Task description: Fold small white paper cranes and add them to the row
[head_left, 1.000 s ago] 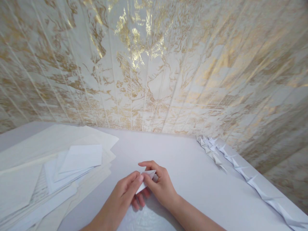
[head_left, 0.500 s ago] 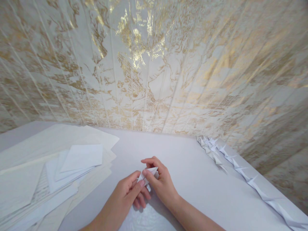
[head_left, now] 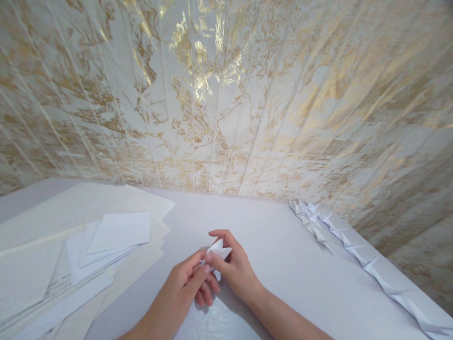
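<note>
Folded paper (head_left: 220, 250) is being pinched by left hand (head_left: 184, 283) and right hand (head_left: 242, 271) alike, and figures (head_left: 378, 275) are lined along the right edge of the surface (head_left: 262, 222)!

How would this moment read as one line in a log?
left hand: holding folded paper | right hand: holding same paper | table, left side: overlapping sheets | table, right side: folded paper shapes

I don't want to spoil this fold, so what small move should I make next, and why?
Perhaps pinch the folded paper flatter with your right hand while your left hand steadies it: both hands hold it, and two of its points stand spread apart.
</note>
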Demonstrator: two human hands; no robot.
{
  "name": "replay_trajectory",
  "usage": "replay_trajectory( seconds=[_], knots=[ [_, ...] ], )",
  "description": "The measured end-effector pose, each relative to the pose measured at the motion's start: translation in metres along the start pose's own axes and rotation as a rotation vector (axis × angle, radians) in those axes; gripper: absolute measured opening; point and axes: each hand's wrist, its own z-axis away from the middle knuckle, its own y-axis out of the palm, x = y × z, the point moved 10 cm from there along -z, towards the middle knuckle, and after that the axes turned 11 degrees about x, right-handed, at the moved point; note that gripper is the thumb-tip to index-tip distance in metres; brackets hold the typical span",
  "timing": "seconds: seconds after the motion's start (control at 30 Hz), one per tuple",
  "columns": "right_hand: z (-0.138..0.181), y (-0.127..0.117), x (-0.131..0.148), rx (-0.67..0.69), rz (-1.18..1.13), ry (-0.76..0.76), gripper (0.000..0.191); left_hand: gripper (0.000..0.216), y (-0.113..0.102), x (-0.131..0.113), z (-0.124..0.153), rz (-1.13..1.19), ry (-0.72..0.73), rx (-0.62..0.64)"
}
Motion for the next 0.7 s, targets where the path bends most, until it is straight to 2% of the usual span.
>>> replay_trajectory(
  seconds=[0.13, 0.43, 0.7],
  knots=[
    [0.0004, 0.0021, 0.0016, 0.005, -0.05, -0.006, 0.042, 0.042, -0.0005, -0.0018, -0.0001, -0.011, 0.005, -0.008],
    [0.0008, -0.0006, 0.004, -0.004, -0.005, -0.037, 0.034, 0.042, 0.0011, -0.0013, -0.0009, -0.004, -0.01, 0.011],
    [0.0014, -0.0032, 0.0046, -0.029, -0.036, -0.065, 0.035, 0.038, 0.0019, 0.0002, -0.0004, -0.01, -0.011, 0.013]
  ],
)
